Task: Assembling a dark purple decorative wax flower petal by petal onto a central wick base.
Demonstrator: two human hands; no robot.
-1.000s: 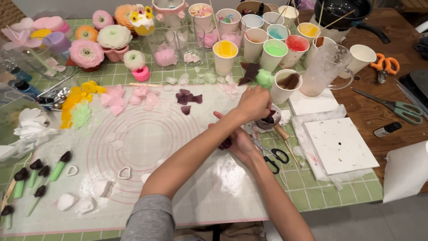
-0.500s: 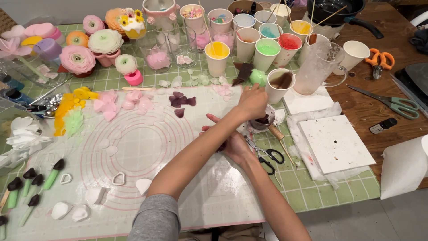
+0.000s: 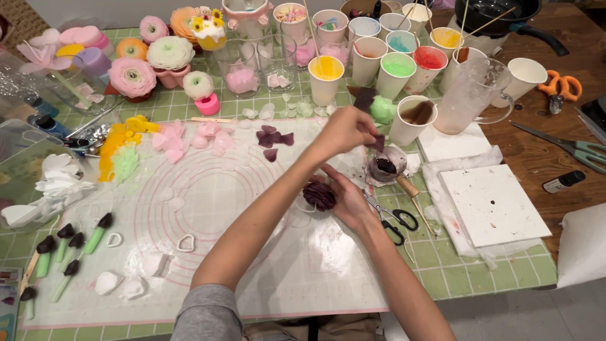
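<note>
Your right hand (image 3: 348,201) cradles a dark purple flower (image 3: 319,194), a ruffled ball of layered petals, with the fingers curled under and around it just above the white mat (image 3: 208,208). Your left hand (image 3: 344,129) crosses over that arm and pinches a small dark petal (image 3: 377,143) between thumb and fingertips, holding it right over a little round cup (image 3: 386,165) of dark, glossy liquid. That cup sits on crumpled white paper, just beside the flower. A pair of black-handled scissors (image 3: 396,221) lies close to your right wrist. The mat is smooth and thin, printed with pink concentric rings, and it carries loose petals in clusters: dark purple ones (image 3: 273,139) near your left forearm, pale pink ones (image 3: 189,136) further left, then yellow and light green. Small heart-shaped cutters (image 3: 185,243) rest on the lower part of the mat, and green-handled foam daubers (image 3: 95,232) lie at its left edge. To the right sits a flat white square slab (image 3: 492,203) on wrinkled film. Along the far side stand paper cups (image 3: 398,72) of yellow, green, red and blue colour, a clear plastic jug (image 3: 470,95), and finished pink and cream flowers (image 3: 132,77) with tight, layered petals.
</note>
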